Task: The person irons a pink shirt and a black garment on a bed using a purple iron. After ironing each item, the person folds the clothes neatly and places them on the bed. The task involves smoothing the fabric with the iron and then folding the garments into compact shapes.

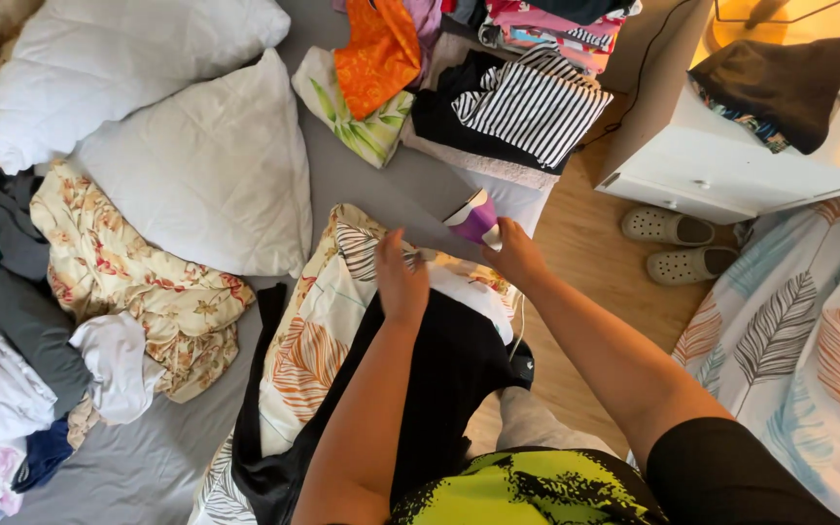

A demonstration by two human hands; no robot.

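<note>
Pressing the black garment (444,374) flat on the bed (381,190), my left hand (401,282) lies open, holding nothing. My right hand's (517,255) fingers close around the purple-and-white iron (473,219) at the garment's far edge. I judge slow strokes away from the flat hand best.

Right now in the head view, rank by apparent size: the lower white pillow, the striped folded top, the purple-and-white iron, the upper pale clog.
1. Lower white pillow
2. Striped folded top
3. Purple-and-white iron and upper pale clog: look alike, and the right hand hides part of the iron, so unranked.
</note>
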